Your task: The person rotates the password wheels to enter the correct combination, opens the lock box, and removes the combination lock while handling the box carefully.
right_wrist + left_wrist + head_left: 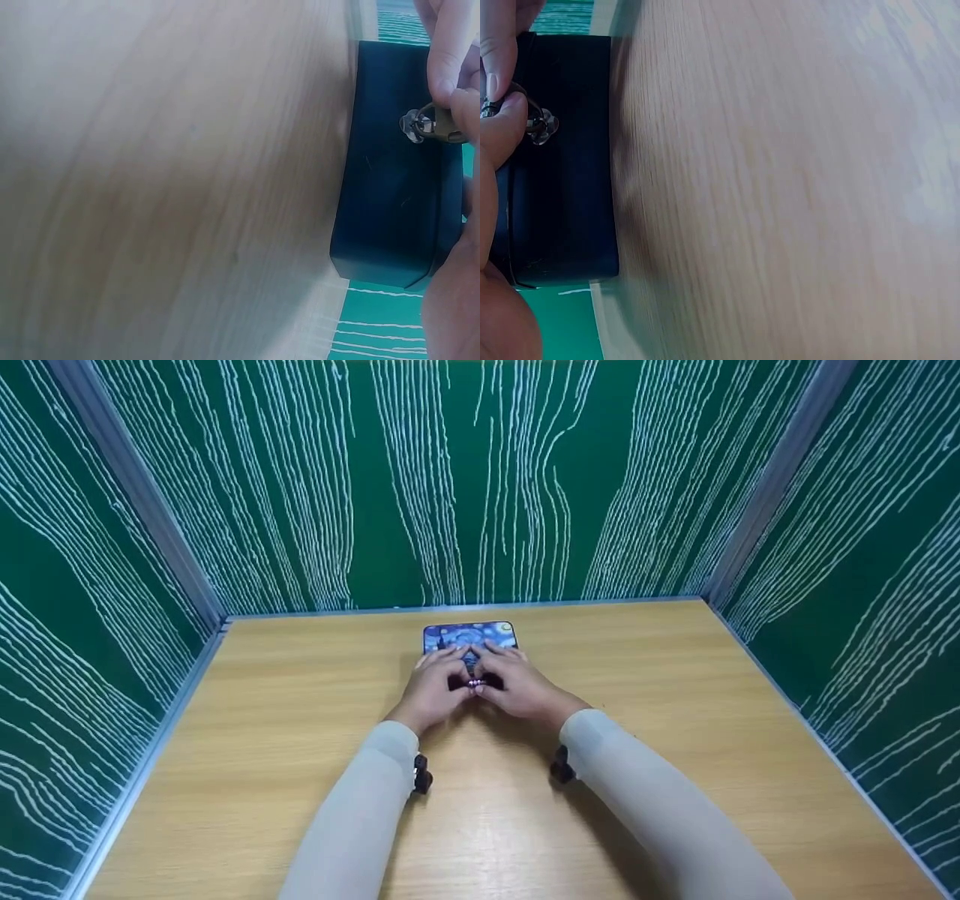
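Note:
A box with a blue painted lid [469,636] sits near the table's back edge; the wrist views show its dark front side [570,187] [390,202] with a metal lock [544,126] [414,126] on it. A key ring hangs at the lock. My left hand [437,686] lies over the box's left part, its thumb and a finger pinching the ring. From the right, my right hand [517,682] pinches a brass-coloured tag or key head [445,124] on the ring between thumb and finger. The other fingers of both hands rest on the lid.
The wooden table [300,690] stretches around the box on all sides. Green walls with white wavy lines [405,472] stand behind it and at both sides, with grey metal posts [142,495] at the corners.

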### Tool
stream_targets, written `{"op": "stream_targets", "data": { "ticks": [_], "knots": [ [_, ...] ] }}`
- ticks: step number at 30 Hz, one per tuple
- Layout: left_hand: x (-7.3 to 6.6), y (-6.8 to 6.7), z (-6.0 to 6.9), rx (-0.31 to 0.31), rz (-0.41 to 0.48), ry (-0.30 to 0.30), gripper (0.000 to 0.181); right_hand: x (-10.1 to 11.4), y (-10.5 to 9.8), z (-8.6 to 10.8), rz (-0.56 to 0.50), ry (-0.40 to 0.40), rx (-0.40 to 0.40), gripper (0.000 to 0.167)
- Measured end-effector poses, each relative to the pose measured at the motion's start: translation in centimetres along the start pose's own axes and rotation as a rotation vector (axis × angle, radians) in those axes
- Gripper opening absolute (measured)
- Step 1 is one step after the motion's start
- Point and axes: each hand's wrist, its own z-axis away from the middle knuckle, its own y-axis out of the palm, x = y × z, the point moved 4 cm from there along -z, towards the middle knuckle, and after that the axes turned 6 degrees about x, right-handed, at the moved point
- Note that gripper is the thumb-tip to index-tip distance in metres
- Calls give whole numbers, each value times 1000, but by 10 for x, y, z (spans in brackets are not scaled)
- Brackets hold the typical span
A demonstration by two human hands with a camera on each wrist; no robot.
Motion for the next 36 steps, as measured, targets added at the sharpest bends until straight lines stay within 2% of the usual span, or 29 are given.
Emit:
{"op": "stream_targets", "data": {
  "ticks": [8,15,21,29,36],
  "knots": [
    [-2,-1,1,7,-4,-10,14,-1,1,-1,7,3,-5,13],
    [-5,-4,3,-9,-9,31,18,2,0,0,-4,-18,-25,12],
    [-5,-3,3,-4,6,9,17,1,0,0,-4,1,-11,10],
    [-4,-2,3,3,9,-1,13,2,-1,1,9,-20,-27,12],
    [-2,-2,3,8,4,-16,13,2,0,1,0,19,-4,16]
  ]
}}
